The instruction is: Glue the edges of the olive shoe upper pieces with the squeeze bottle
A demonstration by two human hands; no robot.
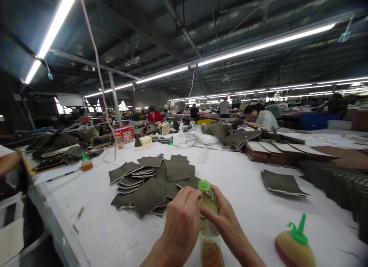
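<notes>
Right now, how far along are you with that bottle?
Done: the left hand and the right hand both grip the bottle. In hand: they pinch its neck, just under the green cap. Left: the cap is still on, and the pile of dark pieces behind lies untouched.

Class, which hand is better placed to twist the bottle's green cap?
Probably the left hand: its fingertips sit at the bottle neck just below the cap, while the right hand wraps the body.
</notes>
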